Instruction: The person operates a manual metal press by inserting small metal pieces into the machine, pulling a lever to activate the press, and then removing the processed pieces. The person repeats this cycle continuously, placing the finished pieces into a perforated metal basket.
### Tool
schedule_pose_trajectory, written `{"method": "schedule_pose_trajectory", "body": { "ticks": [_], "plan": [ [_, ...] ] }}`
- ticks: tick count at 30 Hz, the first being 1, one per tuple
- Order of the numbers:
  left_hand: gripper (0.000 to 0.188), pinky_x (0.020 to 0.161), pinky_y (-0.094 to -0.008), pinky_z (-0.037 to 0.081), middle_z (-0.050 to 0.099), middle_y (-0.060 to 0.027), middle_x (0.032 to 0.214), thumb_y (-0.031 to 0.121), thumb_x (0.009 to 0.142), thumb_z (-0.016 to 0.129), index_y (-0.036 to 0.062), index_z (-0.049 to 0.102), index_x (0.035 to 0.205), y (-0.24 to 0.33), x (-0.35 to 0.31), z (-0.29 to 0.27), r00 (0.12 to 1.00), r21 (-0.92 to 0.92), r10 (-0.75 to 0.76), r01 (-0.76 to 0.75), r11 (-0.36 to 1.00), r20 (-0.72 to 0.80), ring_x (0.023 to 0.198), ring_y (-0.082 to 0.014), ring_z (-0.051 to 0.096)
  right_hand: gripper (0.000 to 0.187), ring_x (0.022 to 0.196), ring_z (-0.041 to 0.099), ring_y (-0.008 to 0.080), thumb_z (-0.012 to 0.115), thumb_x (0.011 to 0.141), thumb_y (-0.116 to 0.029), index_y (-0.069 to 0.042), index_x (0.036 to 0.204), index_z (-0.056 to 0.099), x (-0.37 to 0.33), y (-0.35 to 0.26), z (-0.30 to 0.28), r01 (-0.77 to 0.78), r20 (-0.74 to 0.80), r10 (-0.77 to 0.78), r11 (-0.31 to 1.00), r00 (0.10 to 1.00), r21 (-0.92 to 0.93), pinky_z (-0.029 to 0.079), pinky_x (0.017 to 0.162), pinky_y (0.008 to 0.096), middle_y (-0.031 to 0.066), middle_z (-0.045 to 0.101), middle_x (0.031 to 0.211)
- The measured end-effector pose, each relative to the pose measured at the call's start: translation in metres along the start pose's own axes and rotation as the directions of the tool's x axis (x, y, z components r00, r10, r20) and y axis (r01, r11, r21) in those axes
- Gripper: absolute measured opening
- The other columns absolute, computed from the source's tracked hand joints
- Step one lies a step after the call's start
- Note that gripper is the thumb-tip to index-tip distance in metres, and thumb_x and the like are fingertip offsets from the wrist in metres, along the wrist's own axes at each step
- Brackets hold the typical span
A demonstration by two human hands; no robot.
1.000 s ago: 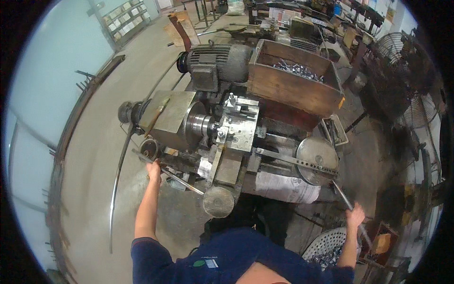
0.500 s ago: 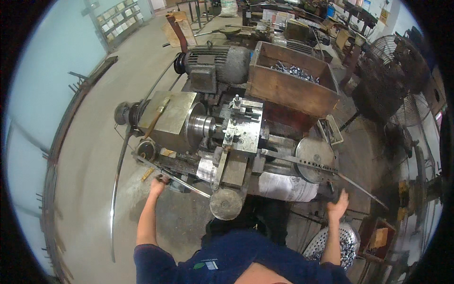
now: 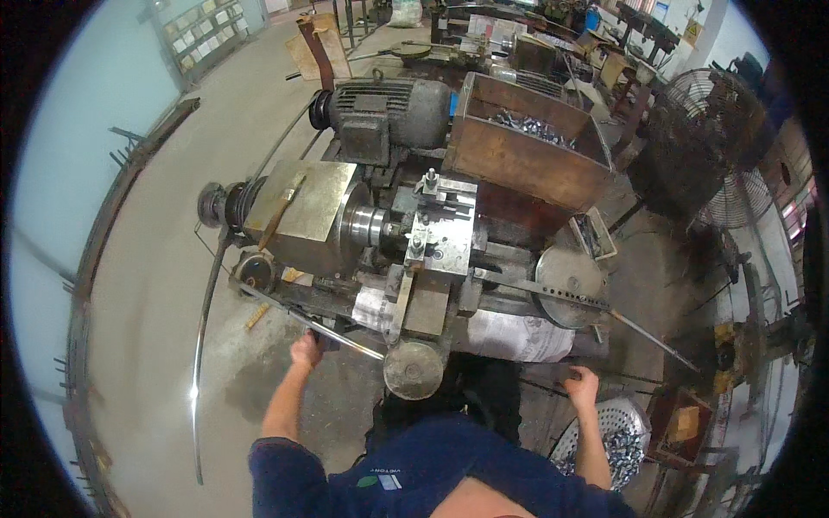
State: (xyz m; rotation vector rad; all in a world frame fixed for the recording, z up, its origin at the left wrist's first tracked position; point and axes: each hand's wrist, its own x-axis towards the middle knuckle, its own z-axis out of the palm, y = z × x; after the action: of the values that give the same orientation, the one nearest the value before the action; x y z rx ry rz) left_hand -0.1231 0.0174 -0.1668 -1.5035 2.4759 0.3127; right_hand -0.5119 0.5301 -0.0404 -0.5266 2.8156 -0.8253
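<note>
My left hand is closed at the front of a small lathe, just below a long metal lever and against a dark part. Its fingertips are partly hidden. My right hand hangs right of the lathe bed with its fingers curled inward. Whatever it may hold is too small to make out. Below that hand is a perforated basin of small shiny metal pieces. The lathe has a round chuck, a tool slide and a flat disc near my body.
A wooden box of metal pieces stands behind the slide, beside a motor. A brush lies on the headstock. A drilled bar and a rod stick out rightward. A long lever reaches down at left. A fan stands at right.
My right hand has moved left and toward me from the lathe's right end, its fingers now curled. My left hand has shifted slightly right and lower. The view has tilted a little.
</note>
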Motion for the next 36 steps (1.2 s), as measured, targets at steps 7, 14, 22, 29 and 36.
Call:
{"method": "schedule_pose_trajectory", "body": {
  "ticks": [7,14,22,29,36],
  "plan": [
    [0.037,0.073,-0.0416,0.049,0.064,-0.0132,0.092,0.040,0.077,0.056,0.0108,0.057,0.100,-0.030,0.002,-0.017,0.999,0.054,0.021,-0.019,0.998,-0.033,0.086,-0.0291,0.061,0.037,0.080,0.061,0.0320,0.059,0.056,-0.011,0.001,0.091,0.063,0.053,-0.066,-0.052,0.324,-0.134,-0.323,0.946,0.937,-0.009,0.048,0.072,0.0358,0.0182,0.062,0.088],
    [0.037,0.069,-0.0411,0.048,0.063,-0.0164,0.082,0.034,0.075,0.060,0.0103,0.060,0.103,-0.068,-0.034,-0.128,0.976,-0.256,-0.019,-0.038,0.966,-0.215,0.078,-0.0316,0.061,0.035,0.091,0.054,0.0306,0.061,0.055,-0.010,-0.002,0.089,0.062,0.092,-0.278,-0.041,0.802,-0.132,-0.792,0.578,0.596,0.152,0.045,0.079,0.0363,0.0141,0.061,0.092],
    [0.027,0.070,-0.0422,0.047,0.063,-0.0149,0.085,0.022,0.076,0.060,0.0055,0.058,0.097,-0.124,-0.125,-0.249,0.711,-0.185,-0.200,0.100,0.978,-0.675,0.082,-0.0325,0.060,0.030,0.084,0.053,0.0314,0.058,0.053,-0.020,-0.007,0.078,0.066,0.093,-0.438,0.066,0.913,0.204,-0.893,0.409,0.401,-0.004,0.044,0.075,0.0369,0.0132,0.062,0.082],
    [0.025,0.072,-0.0433,0.048,0.062,-0.0204,0.083,0.025,0.073,0.057,0.0028,0.064,0.082,-0.203,-0.106,-0.205,0.790,-0.052,-0.524,0.537,0.842,-0.319,0.080,-0.0352,0.060,0.021,0.075,0.055,0.0351,0.055,0.048,-0.020,-0.006,0.060,0.066,0.079,-0.459,0.100,0.838,0.267,-0.795,0.526,0.545,-0.146,0.041,0.072,0.0400,0.0188,0.061,0.068],
    [0.025,0.073,-0.0425,0.049,0.062,-0.0200,0.085,0.022,0.071,0.055,0.0028,0.064,0.083,-0.215,-0.096,-0.211,0.758,-0.068,-0.548,0.564,0.823,-0.354,0.081,-0.0350,0.061,0.028,0.084,0.055,0.0344,0.057,0.052,-0.024,-0.001,0.067,0.065,0.082,-0.461,0.097,0.757,0.371,-0.682,0.645,0.630,-0.100,0.039,0.080,0.0414,0.0205,0.062,0.077]
  ]
}}
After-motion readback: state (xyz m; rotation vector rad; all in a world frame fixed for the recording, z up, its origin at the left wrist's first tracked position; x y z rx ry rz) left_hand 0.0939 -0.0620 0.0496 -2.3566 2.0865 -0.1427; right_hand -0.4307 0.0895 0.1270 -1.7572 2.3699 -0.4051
